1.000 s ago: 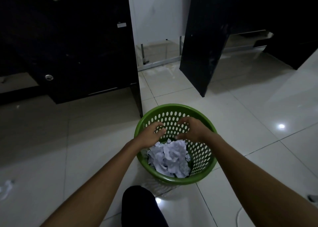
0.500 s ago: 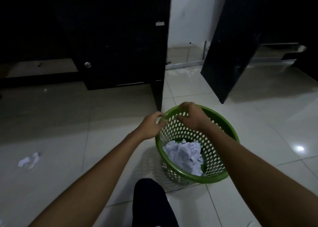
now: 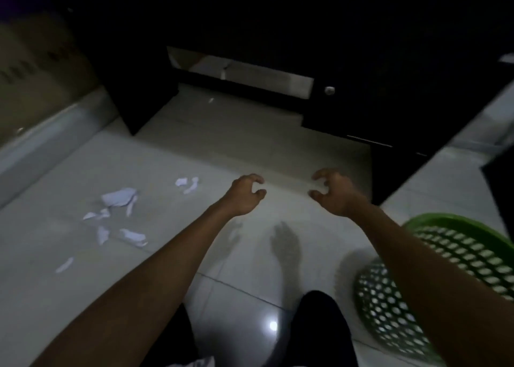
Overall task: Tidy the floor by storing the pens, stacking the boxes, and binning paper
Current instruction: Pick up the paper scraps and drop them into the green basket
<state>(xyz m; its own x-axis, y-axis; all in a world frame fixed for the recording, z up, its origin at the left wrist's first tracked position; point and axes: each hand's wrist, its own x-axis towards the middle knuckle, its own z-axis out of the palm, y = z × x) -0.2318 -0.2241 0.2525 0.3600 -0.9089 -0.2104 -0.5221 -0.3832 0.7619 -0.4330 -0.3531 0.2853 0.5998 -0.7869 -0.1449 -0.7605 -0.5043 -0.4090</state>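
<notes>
Head view: left hand (image 3: pixel 246 192) and right hand (image 3: pixel 333 192) hover over the floor (image 3: pixel 250 144), fingers loosely curled, holding nothing. Torn paper scraps (image 3: pixel 119 197) lie well to the left of the left hand — the nearer one — in a band trailing back toward the body. Beside the right forearm sits the green basket (image 3: pixel 459 244), so any pickup probably carries rightward.

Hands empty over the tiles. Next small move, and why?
Probably reach the left hand to the paper scraps on its left: it and the right hand hold nothing, scraps lie loose on the floor, green basket stands at right.
</notes>
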